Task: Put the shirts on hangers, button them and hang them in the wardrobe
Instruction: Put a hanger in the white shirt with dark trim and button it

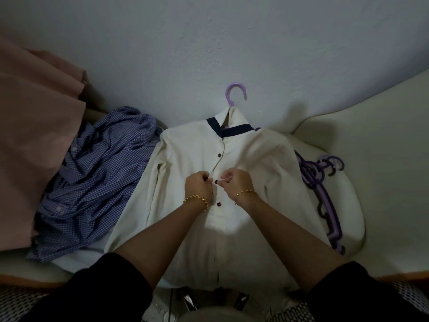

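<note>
while curled hands [198,188] [238,183] pinch shirt [250,154], button [216,181] between

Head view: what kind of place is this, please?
Probably a bedroom at home. A cream shirt and a blue checked shirt lie on a soft pale surface, likely a bed, against a plain painted wall, with spare purple hangers beside them.

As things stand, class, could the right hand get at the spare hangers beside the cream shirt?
Probably yes. The spare hangers lie uncovered just right of the cream shirt, on the same side as the right hand, with nothing between. But that hand is busy, pinching the shirt's front by a button.
</note>
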